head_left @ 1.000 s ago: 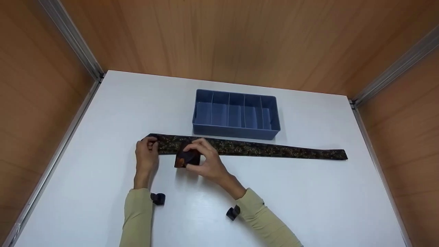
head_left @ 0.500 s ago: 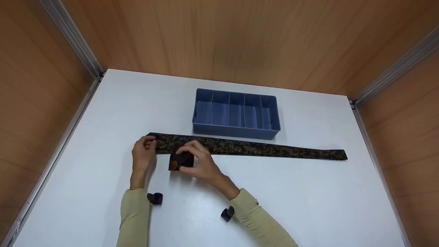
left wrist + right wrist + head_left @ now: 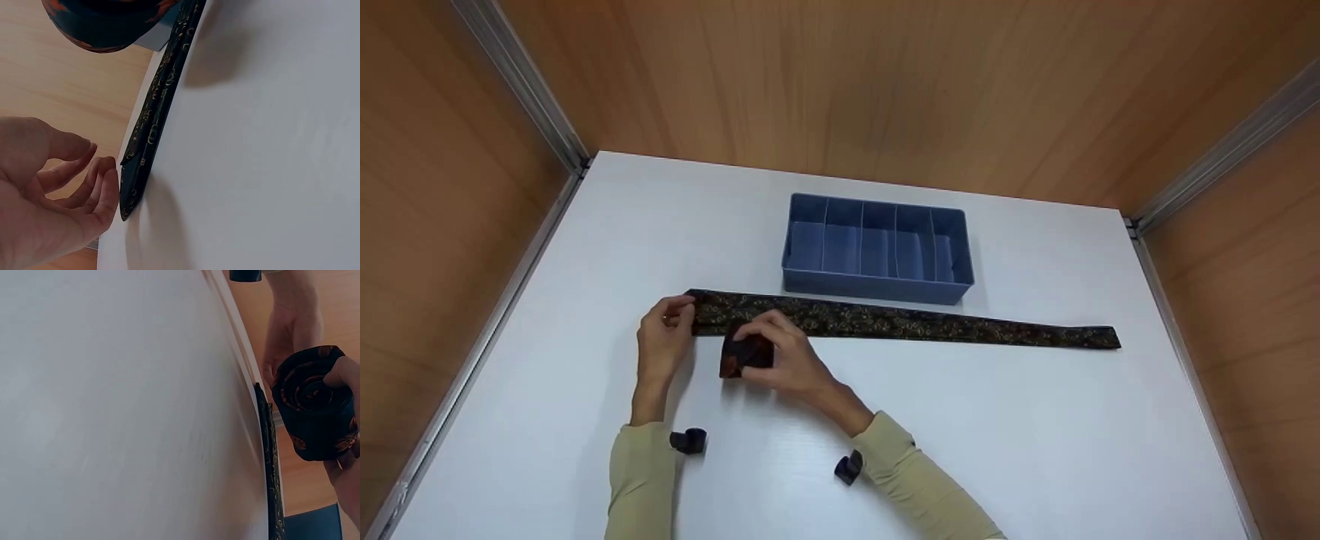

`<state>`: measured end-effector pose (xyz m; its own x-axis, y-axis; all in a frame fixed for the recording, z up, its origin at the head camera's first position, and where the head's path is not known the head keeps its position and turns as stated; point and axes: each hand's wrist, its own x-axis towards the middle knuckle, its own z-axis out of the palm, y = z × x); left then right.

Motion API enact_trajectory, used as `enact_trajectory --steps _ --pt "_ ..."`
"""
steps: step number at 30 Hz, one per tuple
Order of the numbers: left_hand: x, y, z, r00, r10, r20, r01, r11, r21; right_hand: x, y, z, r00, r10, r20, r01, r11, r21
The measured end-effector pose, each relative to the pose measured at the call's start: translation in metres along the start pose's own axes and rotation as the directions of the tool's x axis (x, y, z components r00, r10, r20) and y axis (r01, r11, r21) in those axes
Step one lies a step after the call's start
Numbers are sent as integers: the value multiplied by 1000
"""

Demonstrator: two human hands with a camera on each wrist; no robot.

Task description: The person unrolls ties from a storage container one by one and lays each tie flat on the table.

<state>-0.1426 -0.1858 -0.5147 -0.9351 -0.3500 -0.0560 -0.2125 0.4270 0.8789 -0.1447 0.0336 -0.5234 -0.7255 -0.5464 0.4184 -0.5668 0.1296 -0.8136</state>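
A dark necktie [image 3: 915,322] with a small gold pattern lies flat across the white table, its wide end at the left. Loosely curled, my left hand [image 3: 660,341] is at that wide end, its fingertips right beside the tie's edge and nothing gripped. My right hand [image 3: 791,364] holds a second necktie, dark with orange flowers and rolled into a coil [image 3: 754,354], between thumb and fingers. The spiral of the rolled tie [image 3: 312,427] faces the camera in the right wrist view. In the head view the roll overlaps the front edge of the flat tie.
Behind the flat tie stands a blue box [image 3: 877,289] divided into several compartments. Wooden panels [image 3: 885,90] with metal frame posts border the table [image 3: 997,450] at the back and sides.
My right hand has shifted left and slightly nearer with the rolled necktie. The left hand has slid left to the flat tie's end. The flat tie and box have stayed in place.
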Motion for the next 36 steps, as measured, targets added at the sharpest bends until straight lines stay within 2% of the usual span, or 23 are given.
enact_trajectory --steps 9,18,27,36 --pt "-13 0 -6 999 39 8 -39 999 -1 3 3 7 999 2 41 1 999 -51" --pt "-23 1 -11 998 61 -24 -61 998 -6 7 2 16 997 29 72 -23 996 -81" --pt "-33 -1 -16 998 62 -23 -61 998 10 11 -1 24 994 55 92 -42 990 -134" --pt "-41 -7 -21 996 59 -60 -57 998 33 15 -2 32 987 104 118 -84 983 -165"
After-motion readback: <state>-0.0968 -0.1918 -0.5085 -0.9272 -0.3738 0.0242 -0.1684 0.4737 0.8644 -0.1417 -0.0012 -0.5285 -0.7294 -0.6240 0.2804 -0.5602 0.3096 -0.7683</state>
